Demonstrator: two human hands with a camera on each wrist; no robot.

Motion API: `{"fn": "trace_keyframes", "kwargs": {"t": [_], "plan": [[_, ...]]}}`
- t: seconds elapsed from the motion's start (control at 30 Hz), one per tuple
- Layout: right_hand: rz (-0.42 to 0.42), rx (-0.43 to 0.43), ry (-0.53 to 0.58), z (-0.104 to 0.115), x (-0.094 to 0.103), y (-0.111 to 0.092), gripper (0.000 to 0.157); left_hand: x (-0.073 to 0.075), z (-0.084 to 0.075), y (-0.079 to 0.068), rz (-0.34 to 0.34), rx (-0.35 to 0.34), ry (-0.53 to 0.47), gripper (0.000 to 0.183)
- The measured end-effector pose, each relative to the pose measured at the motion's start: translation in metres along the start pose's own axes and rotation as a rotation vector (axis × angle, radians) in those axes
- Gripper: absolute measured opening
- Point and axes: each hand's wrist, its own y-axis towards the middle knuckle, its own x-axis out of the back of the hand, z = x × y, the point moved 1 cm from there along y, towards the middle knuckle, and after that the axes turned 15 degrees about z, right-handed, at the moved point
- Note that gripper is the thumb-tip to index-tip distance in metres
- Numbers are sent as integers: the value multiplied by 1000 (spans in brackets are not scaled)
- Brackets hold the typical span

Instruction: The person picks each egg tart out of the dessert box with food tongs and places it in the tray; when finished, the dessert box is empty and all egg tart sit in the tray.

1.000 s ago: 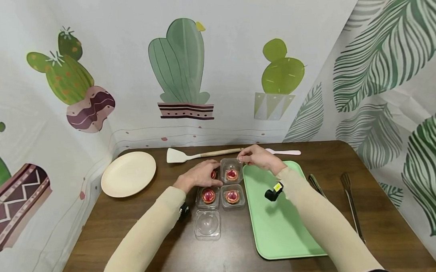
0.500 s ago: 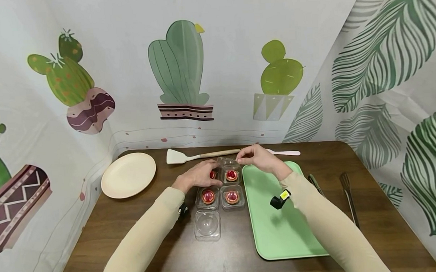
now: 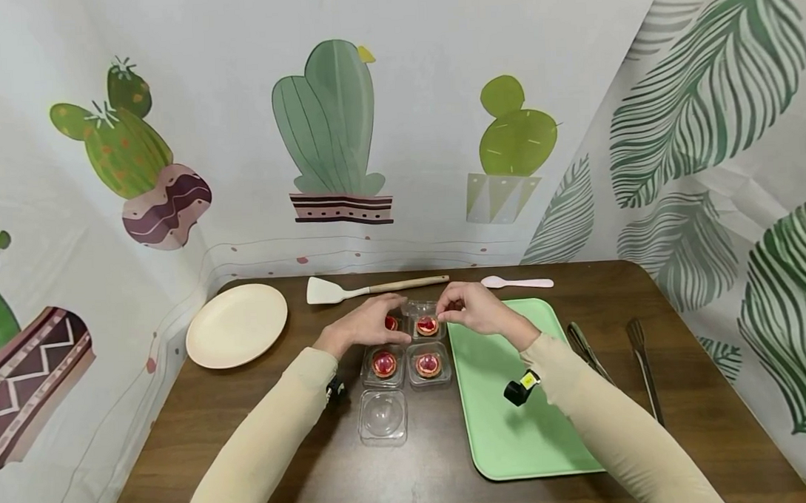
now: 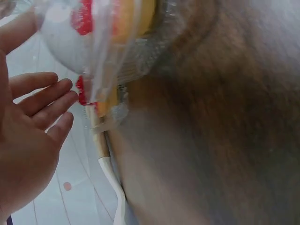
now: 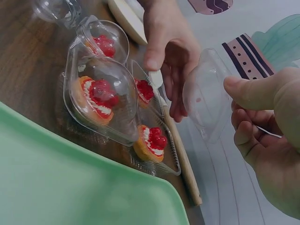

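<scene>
My right hand point(image 3: 474, 308) pinches the edge of a clear domed plastic lid point(image 5: 206, 98) between thumb and fingers. The lid stands raised behind a tart with red topping point(image 3: 427, 325) in the back right box, whose base point(image 5: 171, 161) sits beside the green tray. My left hand point(image 3: 365, 325) is spread with relaxed fingers over the back left box, partly hiding its tart point(image 3: 391, 324). Two lidded boxes stand in front, one with a tart point(image 3: 383, 364) on the left, one with a tart point(image 3: 428, 365) on the right.
A clear box point(image 3: 383, 415) without a tart lies nearest me. The green tray point(image 3: 516, 432) is right of the boxes. Behind lie a white spatula point(image 3: 324, 290) and a pink spoon point(image 3: 520, 283). A cream plate point(image 3: 237, 325) is left; tongs point(image 3: 589, 352) and a dark utensil point(image 3: 643, 361) right.
My right hand has moved down toward me with the lid, which has swung from over the tart to behind it. The left hand has stayed in place.
</scene>
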Motion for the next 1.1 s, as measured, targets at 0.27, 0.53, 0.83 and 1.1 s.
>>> {"fn": "trace_keyframes", "kwargs": {"t": [0.27, 0.53, 0.83, 1.1], "plan": [[-29, 33, -57, 4, 2, -3, 3, 6, -7, -6, -24, -195, -454, 80], [-46, 92, -115, 11, -1, -7, 5, 4, -9, -8, 37, -272, -732, 70], [-82, 57, 8, 11, 2, -9, 32, 3, -13, -4, -44, -274, -693, 64], [43, -126, 448, -2, -8, -7, 91, 5, -16, -4, -52, -326, -757, 67]]}}
